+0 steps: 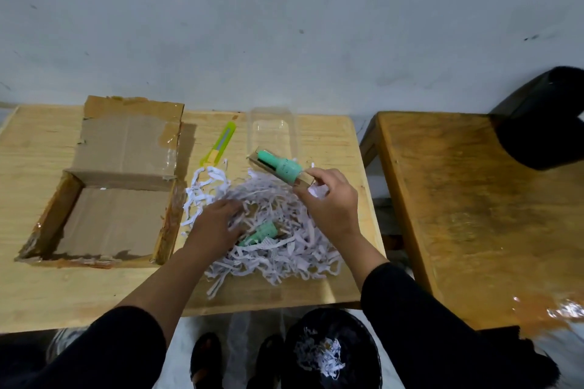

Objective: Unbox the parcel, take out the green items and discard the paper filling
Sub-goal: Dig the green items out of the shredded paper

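An opened cardboard box (104, 208) lies at the left of the wooden table (38, 294), with nothing visible inside. A heap of shredded white paper (275, 249) covers the table's middle. My right hand (328, 202) pinches the end of a clear pack holding a green bottle (278, 165), lifted above the heap's far edge. My left hand (215, 224) reaches into the shreds, its fingers spread beside a second green bottle (260, 234) half buried there.
A yellow-green utility knife (219, 144) lies behind the heap. A clear plastic tray (273, 129) stands near the far edge. A black bin (331, 354) with some shreds sits on the floor below. A second wooden table (474, 215) stands to the right with a black object (543, 123).
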Demonstrator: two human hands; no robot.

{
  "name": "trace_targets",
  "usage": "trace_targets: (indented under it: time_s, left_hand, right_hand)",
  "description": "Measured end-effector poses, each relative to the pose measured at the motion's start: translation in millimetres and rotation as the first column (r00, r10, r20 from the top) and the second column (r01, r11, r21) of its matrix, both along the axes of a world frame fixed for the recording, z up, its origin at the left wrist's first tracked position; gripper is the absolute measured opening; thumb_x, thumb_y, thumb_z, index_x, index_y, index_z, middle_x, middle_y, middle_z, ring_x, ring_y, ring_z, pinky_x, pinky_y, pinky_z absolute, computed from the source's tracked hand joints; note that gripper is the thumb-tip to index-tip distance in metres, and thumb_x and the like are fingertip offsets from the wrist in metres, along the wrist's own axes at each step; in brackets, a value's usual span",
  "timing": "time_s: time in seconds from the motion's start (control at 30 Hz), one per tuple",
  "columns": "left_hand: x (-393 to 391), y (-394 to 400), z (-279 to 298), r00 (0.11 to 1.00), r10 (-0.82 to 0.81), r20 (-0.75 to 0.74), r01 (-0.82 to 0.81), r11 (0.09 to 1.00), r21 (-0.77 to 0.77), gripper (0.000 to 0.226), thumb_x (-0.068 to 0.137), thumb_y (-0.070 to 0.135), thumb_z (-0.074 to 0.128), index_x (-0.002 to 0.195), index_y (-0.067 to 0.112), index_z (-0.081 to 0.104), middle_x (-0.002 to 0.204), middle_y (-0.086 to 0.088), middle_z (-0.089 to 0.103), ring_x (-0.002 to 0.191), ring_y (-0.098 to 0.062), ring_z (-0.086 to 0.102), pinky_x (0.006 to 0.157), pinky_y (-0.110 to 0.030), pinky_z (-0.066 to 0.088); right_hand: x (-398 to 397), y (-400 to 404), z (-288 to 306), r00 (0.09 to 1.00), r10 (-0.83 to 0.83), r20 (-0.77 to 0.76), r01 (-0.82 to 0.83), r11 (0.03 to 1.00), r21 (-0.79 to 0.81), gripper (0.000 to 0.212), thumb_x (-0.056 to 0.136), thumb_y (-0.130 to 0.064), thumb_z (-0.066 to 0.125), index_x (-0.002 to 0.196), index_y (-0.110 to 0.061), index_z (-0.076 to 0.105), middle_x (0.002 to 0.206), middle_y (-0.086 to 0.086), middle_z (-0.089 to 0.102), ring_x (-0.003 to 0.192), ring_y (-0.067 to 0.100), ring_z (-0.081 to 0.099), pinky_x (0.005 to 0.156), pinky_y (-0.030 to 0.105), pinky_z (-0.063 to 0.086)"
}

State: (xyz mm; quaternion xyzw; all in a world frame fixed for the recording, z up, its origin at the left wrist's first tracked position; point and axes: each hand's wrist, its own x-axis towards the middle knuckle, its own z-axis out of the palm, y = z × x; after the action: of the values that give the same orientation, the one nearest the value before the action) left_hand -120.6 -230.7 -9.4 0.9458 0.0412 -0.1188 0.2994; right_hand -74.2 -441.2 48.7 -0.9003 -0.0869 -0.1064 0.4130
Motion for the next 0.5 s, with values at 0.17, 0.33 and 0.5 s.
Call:
trace_targets:
  time_s: [0.17,0.33,0.5]
  left_hand:
    - [3.2,-1.3,-5.4,1.0,-0.014,0.019,0.013,0.998,0.063,0.047,0.082,0.022,0.066,0.126,0.011,0.055,0.134,-0.008,0.052,0.122,-0.029,0.046,0.099,-0.039,0.04]
    - [6.1,-1.5,-13.0,0.998,-0.005,0.07,0.001,0.999,0.054,0.045,0.079,0.02,0.07,0.122,0.009,0.059,0.129,-0.008,0.056,0.119,-0.027,0.05,0.099,-0.035,0.038]
    - [6.3,0.7,-14.9,0.996,-0.006,0.086,0.003,0.999,0.033,0.047,0.078,0.022,0.072,0.121,0.01,0.06,0.126,-0.008,0.057,0.117,-0.027,0.052,0.096,-0.036,0.042]
  right_hand:
    - [14.3,-9.8,4.8,0.953,-0.239,-0.187,0.279,0.933,0.228,0.035,0.076,-0.025,0.074,0.109,-0.015,0.067,0.09,-0.007,0.056,0.08,0.005,0.052,0.068,0.022,0.048]
    - [53.5,-10.4,-21.5,0.809,-0.478,-0.341,0.574,0.768,0.284,0.035,0.076,-0.025,0.074,0.107,-0.012,0.066,0.1,0.007,0.06,0.09,0.023,0.06,0.079,0.037,0.056]
    - [83.8,-7.1,-52.0,0.704,-0.56,-0.437,0.69,0.686,0.231,0.033,0.075,-0.024,0.071,0.105,-0.012,0.066,0.102,0.005,0.059,0.088,0.021,0.057,0.062,0.021,0.046]
